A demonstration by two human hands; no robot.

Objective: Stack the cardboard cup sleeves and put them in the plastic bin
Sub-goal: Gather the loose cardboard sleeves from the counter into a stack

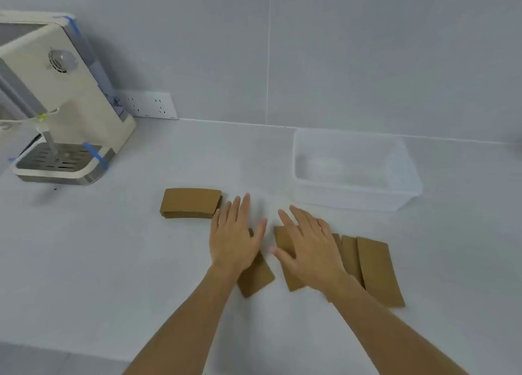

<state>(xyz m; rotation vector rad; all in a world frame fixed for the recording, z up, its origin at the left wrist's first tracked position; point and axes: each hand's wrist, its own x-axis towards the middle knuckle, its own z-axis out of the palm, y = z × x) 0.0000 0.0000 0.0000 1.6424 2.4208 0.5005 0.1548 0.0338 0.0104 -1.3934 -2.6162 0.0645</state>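
A small stack of brown cardboard cup sleeves (189,203) lies flat on the white counter, just left of my left hand (236,237). That hand is flat, fingers spread, over a single sleeve (255,277) that sticks out below the palm. My right hand (309,246) rests flat with fingers apart on another sleeve (284,240). A fanned row of overlapping sleeves (375,270) lies right of it. The clear plastic bin (353,199) stands behind my right hand and looks empty.
A cream water dispenser (60,112) with a drip tray stands at the back left. A wall socket strip (148,104) sits beside it on the grey tiled wall. The counter's front edge runs along the lower left.
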